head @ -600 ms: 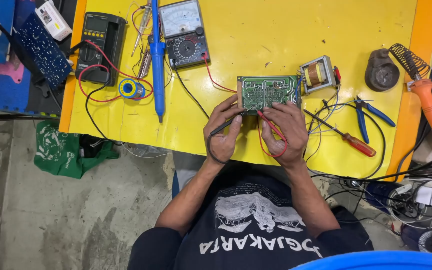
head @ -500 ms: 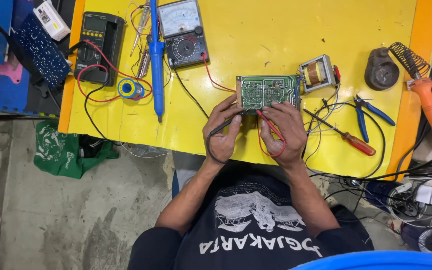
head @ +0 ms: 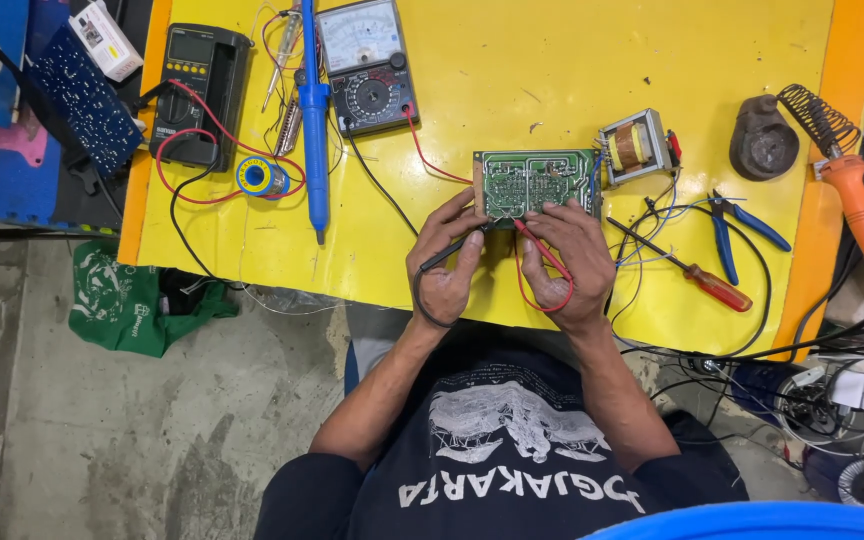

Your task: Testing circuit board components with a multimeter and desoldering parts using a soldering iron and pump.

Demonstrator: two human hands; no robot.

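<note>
One green circuit board (head: 535, 182) lies flat on the yellow surface (head: 552, 60), solder side up; all places below are given from it.

Counts: two meters, a black digital one (head: 195, 92) far to the board's left and an analogue dial meter (head: 366, 64) up and to its left. One blue desoldering pump (head: 313, 120) between those meters. One small solder spool (head: 255, 176) left of the board, near the pump. One small transformer (head: 634, 146) just beside the board's right edge, joined to it by thin wires. One red-handled screwdriver (head: 697, 276) and one pair of blue-handled pliers (head: 737, 226), both to the board's right. One orange-handled soldering iron (head: 857, 205) resting in a coil stand, far right, with a dark round base (head: 762, 140) beside it.

Two probes, one black (head: 452, 252), one red (head: 537, 245).

Left hand (head: 447, 270): grip narrow, fingers curled around the black probe, its tip reaching the board's lower left edge. Thumb touches the board's left side.

Right hand (head: 567, 260): grip narrow, closed around the red probe, fingertips resting on the board's lower edge. The red lead loops under the palm.

Both hands sit just below the board, near each other but apart.
</note>
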